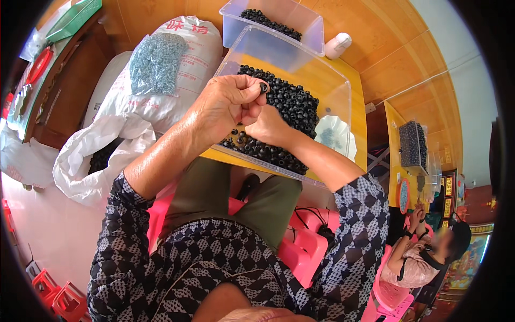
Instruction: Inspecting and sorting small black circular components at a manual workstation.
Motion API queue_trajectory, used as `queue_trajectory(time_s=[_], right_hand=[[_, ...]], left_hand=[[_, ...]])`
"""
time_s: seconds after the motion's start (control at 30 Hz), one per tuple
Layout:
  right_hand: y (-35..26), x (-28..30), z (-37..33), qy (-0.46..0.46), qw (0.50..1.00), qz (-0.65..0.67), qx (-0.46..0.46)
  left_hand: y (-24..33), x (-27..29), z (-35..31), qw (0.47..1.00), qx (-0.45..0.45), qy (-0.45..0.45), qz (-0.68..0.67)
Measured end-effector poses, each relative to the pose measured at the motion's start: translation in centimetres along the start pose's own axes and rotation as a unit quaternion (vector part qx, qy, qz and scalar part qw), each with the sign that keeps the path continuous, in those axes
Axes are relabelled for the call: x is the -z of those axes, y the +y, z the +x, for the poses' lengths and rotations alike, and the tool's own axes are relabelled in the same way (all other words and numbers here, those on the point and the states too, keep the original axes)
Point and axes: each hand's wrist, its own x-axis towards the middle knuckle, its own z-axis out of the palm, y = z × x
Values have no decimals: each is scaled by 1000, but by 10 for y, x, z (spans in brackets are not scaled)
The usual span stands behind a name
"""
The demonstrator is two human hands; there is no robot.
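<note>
My left hand is raised over a clear plastic bin, thumb and forefinger pinching a small round black piece with a hole. Below it, my right hand reaches down into the same bin, by the loose black pieces. Its fingers are hidden behind my left hand and wrist, so their grip does not show. A white scalloped dish with small pale blue bits lies at the right end of the bin.
Another clear bin of black pieces stands behind on the yellow table. Large white sacks and a bag of pale blue bits are at left, with an open white bag. Another person works at far right.
</note>
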Motion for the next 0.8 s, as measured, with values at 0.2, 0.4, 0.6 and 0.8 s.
queue_trajectory(time_s=[0.2, 0.4, 0.6, 0.8], right_hand=[[-68, 84, -20, 16, 955, 212, -205], [-76, 107, -55, 52, 853, 456, -247], [-93, 113, -71, 101, 823, 509, -229], [-100, 114, -77, 118, 805, 543, -206]], left_hand=[[2, 1, 0, 1000, -8, -15, -14], [2, -3, -3, 1000, 4, -25, -10], [-1, -7, -3, 999, 21, -30, 12], [-14, -16, -5, 998, 42, -46, 16]])
